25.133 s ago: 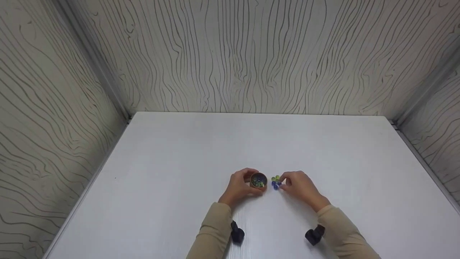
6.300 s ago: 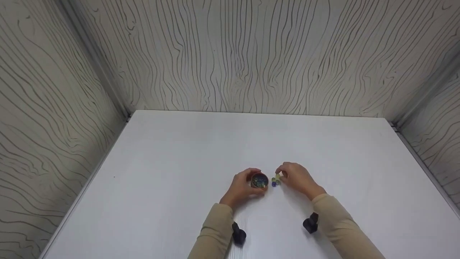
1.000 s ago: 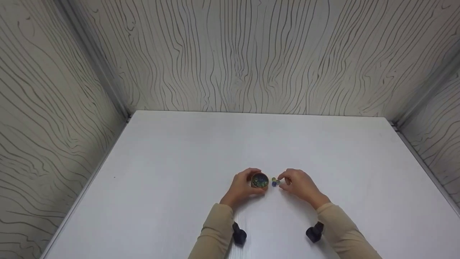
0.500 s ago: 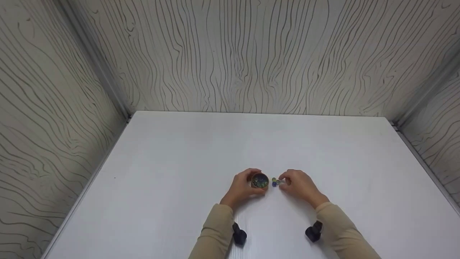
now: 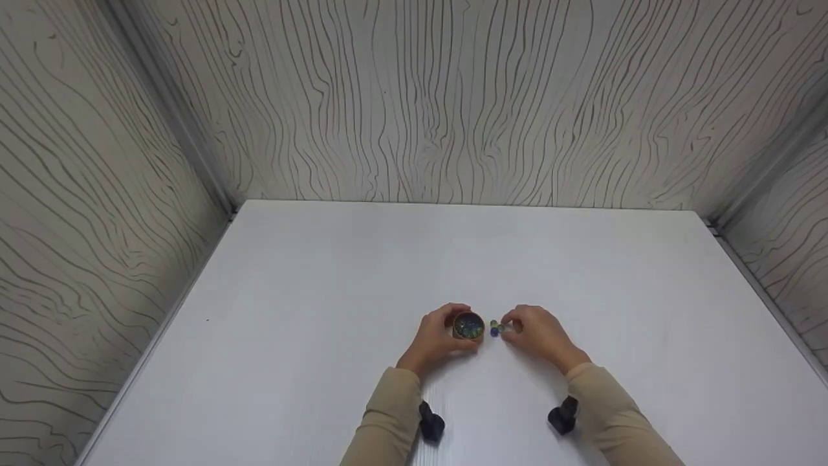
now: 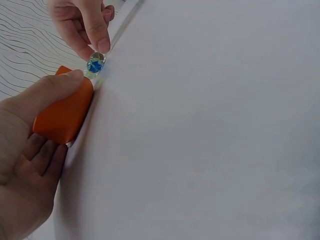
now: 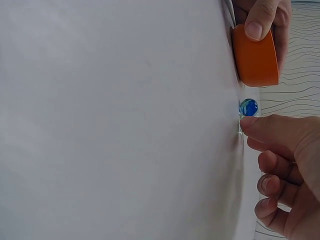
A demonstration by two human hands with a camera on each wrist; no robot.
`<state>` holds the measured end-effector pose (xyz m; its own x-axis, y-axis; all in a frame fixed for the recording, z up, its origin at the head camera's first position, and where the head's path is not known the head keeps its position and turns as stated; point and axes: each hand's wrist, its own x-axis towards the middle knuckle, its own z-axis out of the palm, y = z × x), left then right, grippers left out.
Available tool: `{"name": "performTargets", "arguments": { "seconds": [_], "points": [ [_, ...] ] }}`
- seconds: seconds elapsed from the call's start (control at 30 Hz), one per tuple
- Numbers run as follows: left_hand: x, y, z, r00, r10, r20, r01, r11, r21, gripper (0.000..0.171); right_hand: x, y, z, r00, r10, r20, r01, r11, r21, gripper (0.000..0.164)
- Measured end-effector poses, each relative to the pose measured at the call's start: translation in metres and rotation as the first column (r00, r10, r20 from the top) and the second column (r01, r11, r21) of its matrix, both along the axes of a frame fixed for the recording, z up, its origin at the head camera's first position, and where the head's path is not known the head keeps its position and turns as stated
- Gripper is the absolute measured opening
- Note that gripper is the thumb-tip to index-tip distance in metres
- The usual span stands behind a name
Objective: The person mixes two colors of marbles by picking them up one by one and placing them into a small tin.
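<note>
My left hand (image 5: 436,340) grips a small orange cup (image 6: 65,115) from its left side, thumb on the near side and fingers round the far side. Blue and green glass marbles (image 5: 469,328) lie inside it. Just right of the cup, a blue marble (image 5: 494,332) and a yellow-green marble (image 5: 493,323) rest on the table. My right hand (image 5: 542,333) pinches a clear, greenish marble (image 6: 97,56) beside them between thumb and index finger. In the right wrist view the thumb mostly hides that marble; the blue marble shows beyond the fingertips.
The white table (image 5: 336,272) reaches back to a wood-grain patterned wall (image 5: 427,103). Similar panels stand at both sides. Black wrist cameras (image 5: 431,427) hang at both sleeves, close above the tabletop.
Compared with the oldest frame, fewer marbles lie beside the cup. Over the last second, my right thumb and index finger close in on the clear marble. My left hand and the cup hardly move.
</note>
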<state>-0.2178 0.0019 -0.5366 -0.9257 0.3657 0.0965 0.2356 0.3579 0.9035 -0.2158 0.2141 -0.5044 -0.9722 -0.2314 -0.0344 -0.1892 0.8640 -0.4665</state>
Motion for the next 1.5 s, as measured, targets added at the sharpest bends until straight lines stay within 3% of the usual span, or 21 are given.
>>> {"name": "performTargets", "arguments": {
  "seconds": [0.33, 0.57, 1.33, 1.5],
  "points": [
    [-0.0002, -0.0005, -0.0005, 1.0, -0.005, 0.002, 0.005, 1.0, 0.001, 0.061, -0.0009, 0.0001, -0.0008, 1.0, 0.001, -0.001, -0.001, 1.0, -0.006, 0.016],
    [0.0014, -0.0015, 0.0017, 0.999, 0.0, 0.047, -0.001, 1.0, 0.01, 0.061, -0.002, 0.0002, -0.0052, 1.0, 0.009, -0.028, -0.009, 1.0, -0.006, 0.012],
    [0.0009, 0.0001, 0.0014, 1.0, 0.005, 0.02, -0.005, 1.0, 0.002, 0.06, -0.0018, 0.0052, -0.0039, 0.999, 0.023, -0.049, -0.023, 1.0, 0.012, 0.011],
    [0.0012, -0.0002, -0.0006, 0.999, 0.015, 0.046, -0.016, 1.0, 0.006, 0.063, -0.0002, 0.0047, -0.0018, 0.998, 0.021, -0.059, -0.02, 1.0, 0.012, 0.012]
  ]
}}
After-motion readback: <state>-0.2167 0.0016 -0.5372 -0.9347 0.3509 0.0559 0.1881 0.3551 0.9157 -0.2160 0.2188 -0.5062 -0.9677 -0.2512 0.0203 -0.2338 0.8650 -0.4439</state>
